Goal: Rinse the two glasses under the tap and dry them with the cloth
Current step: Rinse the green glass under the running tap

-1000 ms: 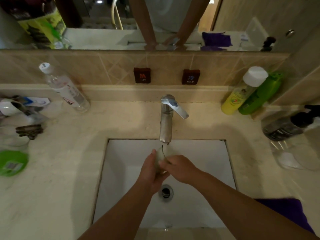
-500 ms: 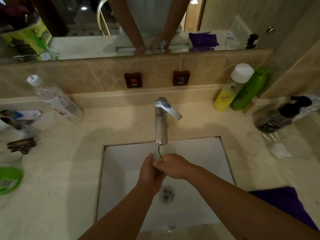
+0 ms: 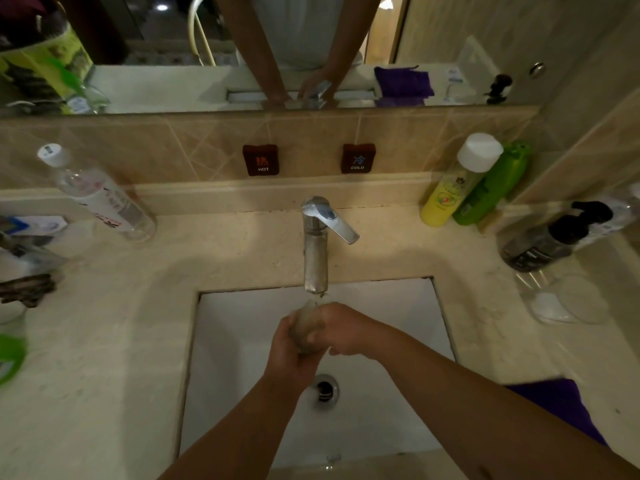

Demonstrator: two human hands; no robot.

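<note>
Since the earlier frames both hands have drawn a little nearer the spout and the glass has tilted, its mouth now leaning up toward the tap outlet. Left hand (image 3: pixel 289 344) is curled round the lower body of the glass (image 3: pixel 306 325) from the near left side; right hand (image 3: pixel 337 329) wraps it from the right, fingers over the wall. So both hands hold the one glass, neither is free. I read the glass as just below the tap (image 3: pixel 316 251), over the sink (image 3: pixel 408 306), above and behind the drain (image 3: pixel 325 391). I cannot make out a water stream; motion blur there, so flow is possibly on but unconfirmed.

Outward: second glass (image 3: pixel 568 299) lies on the counter at the right, near the dark pump bottle (image 3: pixel 554 237), well apart from the hands. Purple cloth (image 3: pixel 561 407) lies on the counter at the near right, partly hidden by the right forearm.

Step, as I judge it: rinsing glass one; drying and glass two not yet done.

Risks noted:
- wet glass slipping between two wet hands, dropping onto the hard sink
- rim knocking the metal spout, since they sit nearly touching
- right forearm sweeping toward the cloth could brush the second glass on the counter
</note>
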